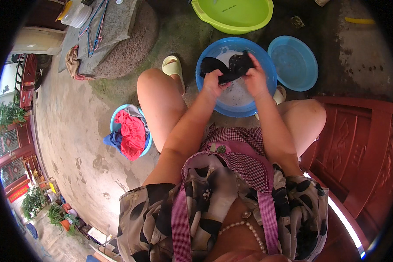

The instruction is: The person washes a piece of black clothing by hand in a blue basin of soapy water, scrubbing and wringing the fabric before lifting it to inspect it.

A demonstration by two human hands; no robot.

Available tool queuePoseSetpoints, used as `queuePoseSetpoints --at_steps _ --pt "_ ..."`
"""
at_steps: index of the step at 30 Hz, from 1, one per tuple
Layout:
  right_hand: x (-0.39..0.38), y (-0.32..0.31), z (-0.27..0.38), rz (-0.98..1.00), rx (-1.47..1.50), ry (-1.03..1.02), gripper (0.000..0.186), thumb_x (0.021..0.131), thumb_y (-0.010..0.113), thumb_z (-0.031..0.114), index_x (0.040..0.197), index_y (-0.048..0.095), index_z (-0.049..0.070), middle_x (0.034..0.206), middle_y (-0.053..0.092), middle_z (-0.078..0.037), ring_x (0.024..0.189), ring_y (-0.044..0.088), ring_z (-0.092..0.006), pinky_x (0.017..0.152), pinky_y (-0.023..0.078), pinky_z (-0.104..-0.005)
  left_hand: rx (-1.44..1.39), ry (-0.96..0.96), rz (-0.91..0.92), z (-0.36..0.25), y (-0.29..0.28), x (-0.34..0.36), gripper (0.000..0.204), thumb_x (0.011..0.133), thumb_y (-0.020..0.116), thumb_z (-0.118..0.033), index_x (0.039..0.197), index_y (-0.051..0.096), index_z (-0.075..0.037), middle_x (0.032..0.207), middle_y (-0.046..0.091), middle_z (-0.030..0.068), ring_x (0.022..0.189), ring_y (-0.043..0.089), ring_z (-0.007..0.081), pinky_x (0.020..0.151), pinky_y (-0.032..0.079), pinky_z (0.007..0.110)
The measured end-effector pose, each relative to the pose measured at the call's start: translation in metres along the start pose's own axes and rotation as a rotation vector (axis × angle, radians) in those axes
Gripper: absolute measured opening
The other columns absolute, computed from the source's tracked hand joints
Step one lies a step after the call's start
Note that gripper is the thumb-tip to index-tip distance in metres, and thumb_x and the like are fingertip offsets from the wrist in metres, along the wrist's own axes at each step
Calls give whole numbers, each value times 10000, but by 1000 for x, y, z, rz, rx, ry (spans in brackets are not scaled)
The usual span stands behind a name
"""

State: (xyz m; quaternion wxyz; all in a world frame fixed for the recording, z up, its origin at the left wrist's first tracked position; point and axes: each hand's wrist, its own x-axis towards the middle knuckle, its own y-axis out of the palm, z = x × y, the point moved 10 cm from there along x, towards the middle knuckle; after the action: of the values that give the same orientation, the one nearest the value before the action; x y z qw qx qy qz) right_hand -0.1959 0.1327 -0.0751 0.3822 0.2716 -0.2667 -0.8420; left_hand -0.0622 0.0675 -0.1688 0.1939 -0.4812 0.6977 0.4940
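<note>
A small black garment (222, 67), dotted on its right part, is stretched between my two hands over a blue basin (236, 112) of sudsy water. My left hand (214, 83) pinches its lower left part, fingers closed on the cloth. On the other side my right hand (255, 79) grips the right end, its fingers wrapped around the edge. The garment's exact kind is hard to make out. Whitish foam and cloudy water (236, 94) show beneath it.
Right of the basin sits a smaller light-blue basin (294, 65); a lime-green tub (236, 17) stands beyond. A bucket of red and blue clothes (133, 131) is at my left. Hangers (91, 35) lie on a stone slab (118, 22). A dark-red door (349, 148) borders the right.
</note>
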Motion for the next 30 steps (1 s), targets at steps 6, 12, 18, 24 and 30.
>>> queuePoseSetpoints --at_steps 6,12,18,24,30 --pt "-21 38 -30 215 -839 -14 712 733 648 211 1336 281 117 1298 339 -143 1201 352 -284 1009 280 -373 -68 32 387 8 37 0 405 826 470 -207 1176 437 -5 1129 523 144 1032 515 318 886 401 499" --pt "10 -12 -35 33 -1022 -196 573 663 746 185 1155 458 132 1225 349 -167 1134 398 -344 931 364 -381 -53 -147 351 21 50 -13 524 881 417 -462 1254 389 -95 1183 516 89 1119 446 278 918 330 484" --pt "48 -151 -76 -397 -1106 184 371 707 661 274 997 581 56 1058 562 -160 1012 520 -296 850 409 -361 368 -53 -132 28 -21 -7 484 838 471 -457 1201 424 -141 1052 560 50 1000 457 192 817 345 402" --pt "15 -215 -158 -326 -1888 196 612 756 611 292 1295 379 116 1385 246 -188 1247 261 -392 922 333 -534 311 5 -127 11 -1 -14 355 855 503 -307 1132 457 -89 1045 543 71 957 502 202 801 419 391" --pt "25 -242 -250 316 -1540 633 533 843 508 257 1333 335 136 1365 285 -213 1234 324 -357 957 334 -515 353 -62 -36 20 9 -1 322 858 508 -279 1096 476 -65 1003 549 71 932 521 202 791 422 348"
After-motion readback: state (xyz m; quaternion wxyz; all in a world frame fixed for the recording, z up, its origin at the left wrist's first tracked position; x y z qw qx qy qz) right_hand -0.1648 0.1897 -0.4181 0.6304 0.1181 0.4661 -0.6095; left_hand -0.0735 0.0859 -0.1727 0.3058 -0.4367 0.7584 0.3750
